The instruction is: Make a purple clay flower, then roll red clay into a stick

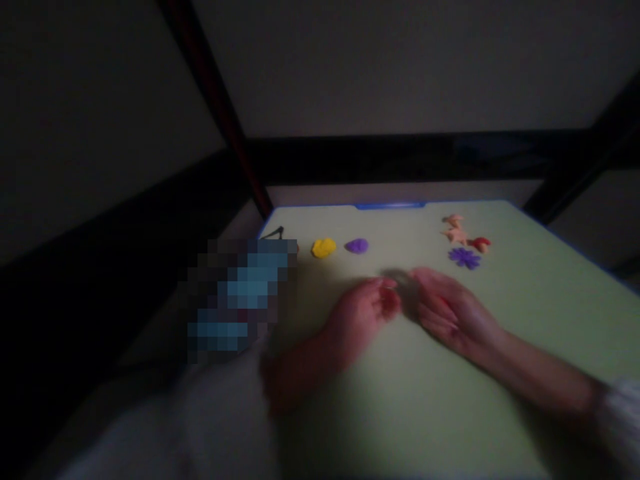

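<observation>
Over the middle of the pale green tabletop, my left hand has its fingers curled inward. Facing it across a small gap is my right hand, also with bent fingers. A reddish patch shows in the fold of the right hand, but blur hides whether it is a thing or skin. Beyond the left hand lie a yellow clay lump and a purple clay lump. Past the right hand is a purple flower-like clay shape, beside a red-capped mushroom shape, a peach star-like shape and another peach piece.
The table has a blue rim, with a blue strip at its far edge. A blurred-out, bluish pixelated area covers the left side. Behind the table stands a wall with a dark band. The light is dim.
</observation>
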